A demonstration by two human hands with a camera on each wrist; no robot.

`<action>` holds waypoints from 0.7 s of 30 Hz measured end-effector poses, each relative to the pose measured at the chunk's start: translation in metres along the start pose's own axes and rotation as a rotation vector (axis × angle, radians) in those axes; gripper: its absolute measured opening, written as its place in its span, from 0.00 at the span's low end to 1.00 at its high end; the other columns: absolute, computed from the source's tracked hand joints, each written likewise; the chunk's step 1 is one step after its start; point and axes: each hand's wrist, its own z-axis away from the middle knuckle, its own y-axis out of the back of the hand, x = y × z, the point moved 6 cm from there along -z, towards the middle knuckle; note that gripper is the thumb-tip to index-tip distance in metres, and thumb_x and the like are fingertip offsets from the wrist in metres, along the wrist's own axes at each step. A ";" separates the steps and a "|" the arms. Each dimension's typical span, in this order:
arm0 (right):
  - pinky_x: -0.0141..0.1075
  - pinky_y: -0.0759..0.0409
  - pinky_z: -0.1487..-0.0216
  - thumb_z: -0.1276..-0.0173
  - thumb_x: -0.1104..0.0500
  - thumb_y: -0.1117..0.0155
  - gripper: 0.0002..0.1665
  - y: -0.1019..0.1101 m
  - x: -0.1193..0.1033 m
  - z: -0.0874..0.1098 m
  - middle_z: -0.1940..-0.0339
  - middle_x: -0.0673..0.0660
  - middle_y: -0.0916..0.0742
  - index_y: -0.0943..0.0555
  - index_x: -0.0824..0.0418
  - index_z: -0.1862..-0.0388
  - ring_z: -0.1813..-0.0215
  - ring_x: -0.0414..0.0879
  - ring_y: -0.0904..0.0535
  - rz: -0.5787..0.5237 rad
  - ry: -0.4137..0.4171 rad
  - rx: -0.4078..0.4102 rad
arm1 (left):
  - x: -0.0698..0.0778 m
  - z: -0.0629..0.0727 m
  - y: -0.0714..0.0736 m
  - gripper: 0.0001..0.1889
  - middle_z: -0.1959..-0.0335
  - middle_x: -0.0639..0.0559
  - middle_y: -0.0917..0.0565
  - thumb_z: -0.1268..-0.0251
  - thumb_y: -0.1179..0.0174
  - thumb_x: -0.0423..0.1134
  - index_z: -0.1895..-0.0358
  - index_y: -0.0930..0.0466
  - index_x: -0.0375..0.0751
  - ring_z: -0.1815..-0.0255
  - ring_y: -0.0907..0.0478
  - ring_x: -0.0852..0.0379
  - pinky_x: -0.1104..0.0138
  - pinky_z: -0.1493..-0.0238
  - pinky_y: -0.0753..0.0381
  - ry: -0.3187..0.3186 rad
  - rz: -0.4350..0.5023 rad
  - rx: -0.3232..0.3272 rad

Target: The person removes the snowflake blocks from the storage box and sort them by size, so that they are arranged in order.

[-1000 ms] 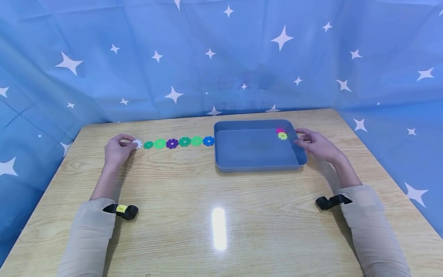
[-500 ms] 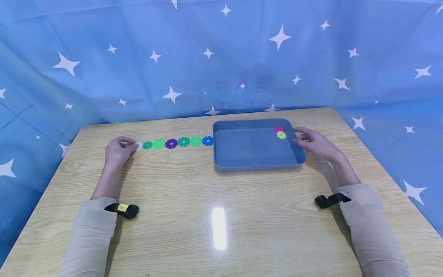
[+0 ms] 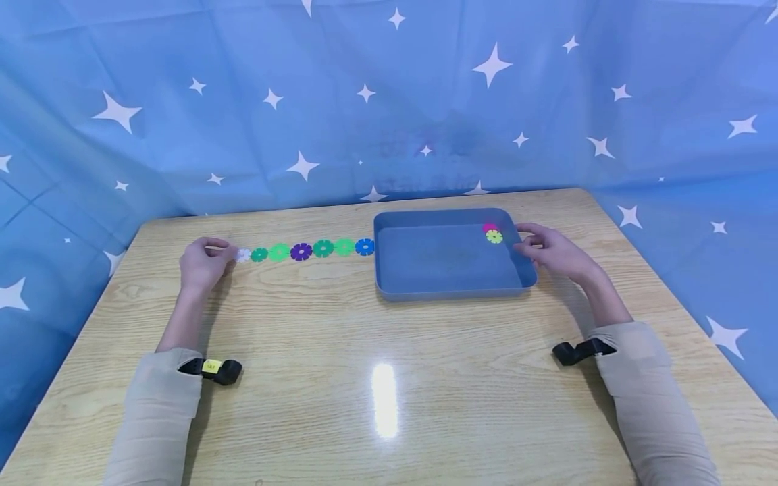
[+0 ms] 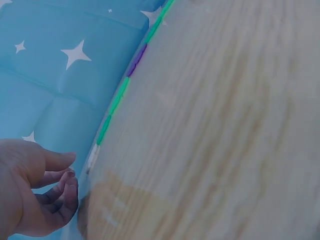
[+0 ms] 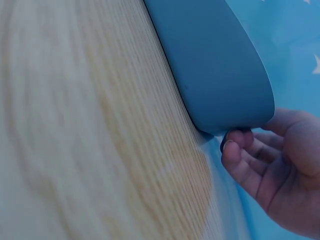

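A row of notched plastic discs (snowflake building discs) lies on the wooden table [image 3: 316,324], left of a blue-grey tray [image 3: 450,260]. At the row's left end sits a white disc [image 3: 243,255], beside a small green disc [image 3: 259,254]. My left hand [image 3: 205,263] is just left of the white disc; in the left wrist view its loosely bent fingers [image 4: 62,195] stand apart from that disc. My right hand [image 3: 556,253] grips the tray's right wall, its fingers [image 5: 237,160] curled at the outer side. Inside the tray, a yellow-green disc [image 3: 494,237] partly overlaps a pink disc [image 3: 489,228].
Further along the row are a purple disc [image 3: 300,252], several green ones and a blue disc [image 3: 365,247] close against the tray's left wall. A blue star-patterned curtain [image 3: 389,101] hangs behind the table's far edge. Both wrists carry a black camera mount.
The white disc, earlier between my left fingers, moved slightly right to the row's end. My left hand has let go and drawn back a little leftward. The right hand keeps its place.
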 end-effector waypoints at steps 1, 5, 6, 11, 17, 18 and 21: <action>0.40 0.27 0.70 0.18 0.56 0.48 0.36 0.000 -0.001 0.000 0.58 0.62 0.22 0.46 0.70 0.21 0.73 0.53 0.27 0.001 0.000 -0.001 | 0.002 0.001 0.001 0.22 0.53 0.41 0.22 0.25 0.42 0.46 0.39 0.24 0.32 0.60 0.27 0.55 0.72 0.66 0.26 -0.004 0.005 0.006; 0.39 0.26 0.69 0.18 0.56 0.48 0.36 0.000 -0.002 0.001 0.58 0.63 0.22 0.46 0.70 0.21 0.73 0.53 0.27 0.003 -0.001 -0.002 | 0.014 0.007 0.001 0.22 0.54 0.42 0.23 0.25 0.42 0.46 0.40 0.24 0.31 0.61 0.27 0.56 0.74 0.70 0.26 -0.053 0.033 0.017; 0.39 0.26 0.69 0.18 0.56 0.48 0.36 0.000 -0.002 0.001 0.58 0.63 0.22 0.46 0.70 0.21 0.73 0.53 0.27 0.002 -0.004 -0.002 | 0.019 0.009 0.000 0.22 0.55 0.42 0.23 0.25 0.42 0.46 0.41 0.24 0.31 0.61 0.27 0.56 0.74 0.70 0.26 -0.069 0.042 0.016; 0.39 0.25 0.68 0.18 0.56 0.48 0.36 -0.001 -0.001 0.000 0.57 0.63 0.22 0.46 0.70 0.21 0.73 0.52 0.27 -0.004 -0.009 -0.006 | 0.043 0.017 -0.010 0.21 0.58 0.44 0.23 0.25 0.41 0.45 0.42 0.23 0.31 0.65 0.26 0.59 0.74 0.71 0.25 -0.143 0.100 -0.010; 0.39 0.25 0.67 0.18 0.56 0.48 0.36 -0.001 -0.003 0.001 0.57 0.63 0.22 0.47 0.70 0.21 0.73 0.52 0.27 0.000 -0.004 -0.007 | 0.071 0.029 -0.030 0.18 0.59 0.44 0.21 0.26 0.40 0.42 0.44 0.22 0.31 0.65 0.22 0.55 0.73 0.68 0.23 -0.207 0.171 -0.069; 0.39 0.26 0.68 0.18 0.56 0.48 0.37 -0.001 -0.004 0.002 0.57 0.63 0.22 0.47 0.70 0.21 0.73 0.52 0.27 0.000 -0.003 -0.007 | 0.075 0.031 -0.034 0.17 0.59 0.44 0.21 0.26 0.40 0.42 0.44 0.21 0.31 0.64 0.21 0.52 0.73 0.68 0.22 -0.221 0.182 -0.080; 0.39 0.27 0.69 0.18 0.56 0.47 0.37 -0.001 -0.002 0.002 0.58 0.63 0.22 0.47 0.70 0.21 0.73 0.52 0.27 0.001 -0.002 -0.004 | 0.089 0.036 -0.046 0.16 0.59 0.42 0.20 0.26 0.39 0.41 0.45 0.21 0.32 0.62 0.19 0.44 0.71 0.67 0.21 -0.274 0.213 -0.114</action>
